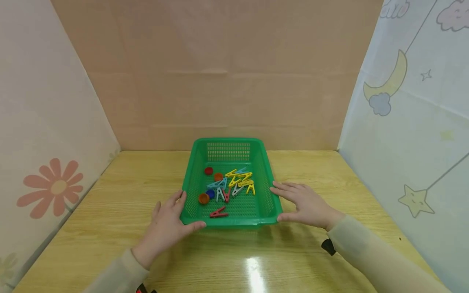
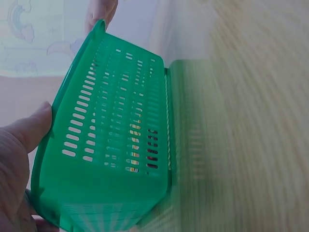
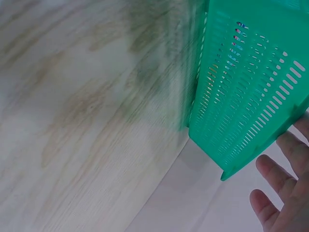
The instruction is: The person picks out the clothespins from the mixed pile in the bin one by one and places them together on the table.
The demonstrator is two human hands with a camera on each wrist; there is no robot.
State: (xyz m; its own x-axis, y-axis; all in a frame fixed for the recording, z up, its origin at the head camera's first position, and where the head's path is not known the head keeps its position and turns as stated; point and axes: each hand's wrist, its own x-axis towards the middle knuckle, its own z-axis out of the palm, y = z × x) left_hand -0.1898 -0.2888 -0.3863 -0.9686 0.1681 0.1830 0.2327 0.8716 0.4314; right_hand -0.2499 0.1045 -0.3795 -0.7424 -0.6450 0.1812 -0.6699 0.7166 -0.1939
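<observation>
At the middle of the wooden table [image 1: 124, 195] you have a green basket [image 1: 229, 222], its near rim towards you and its far end close to the tan backdrop [image 1: 229, 77]. Your left hand [image 1: 166, 226] is at the near left corner, thumb lying along the near rim and forefinger against the left rim, the two spread well apart; how far the lower fingers bend under the edge, you cannot tell. Your right hand [image 1: 305, 205] is at the right side, fingers loosely straight and parted, with tips at the right rim and the thumb by the near right corner; they are not wrapped round the basket.

Inside, yellow clothespins [image 1: 234, 182] lie bunched right of centre, with light blue clothespins [image 1: 218, 184] to their left and far side. Two white clothespins [image 1: 220, 194] lie nearer you, one red clothespin [image 1: 226, 195] between them and another close to the near wall. Along the left you see a red cap [image 1: 208, 171], two orange caps [image 1: 203, 198] and a blue cap [image 1: 210, 193].
</observation>
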